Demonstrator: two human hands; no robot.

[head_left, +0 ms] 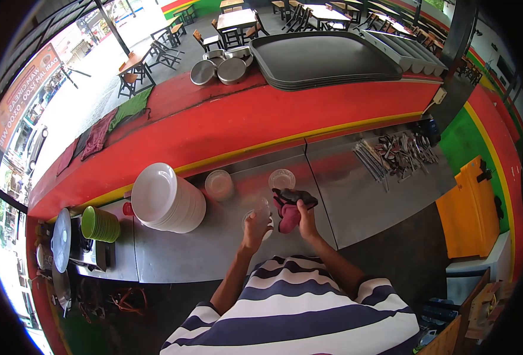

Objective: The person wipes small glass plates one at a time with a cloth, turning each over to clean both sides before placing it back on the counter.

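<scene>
My left hand [254,231] is closed on a clear glass bowl [264,208], which is tipped up on its side above the steel counter [184,260]. In my right hand [306,220] is a bunched black and maroon cloth [289,218], close beside the bowl. Beyond the cloth stands a clear bowl [282,178], and a stack of similar glassware [219,185] sits farther left. Part of another pale round dish shows below my left hand, mostly hidden by it.
Left of my hands rise a tall stack of white plates [181,207] and a stack of green bowls [102,225]. Loose cutlery [400,155] lies at right. Black trays [326,56] and metal pans [232,70] rest on the red ledge [226,121]. An orange box [471,210] stands right.
</scene>
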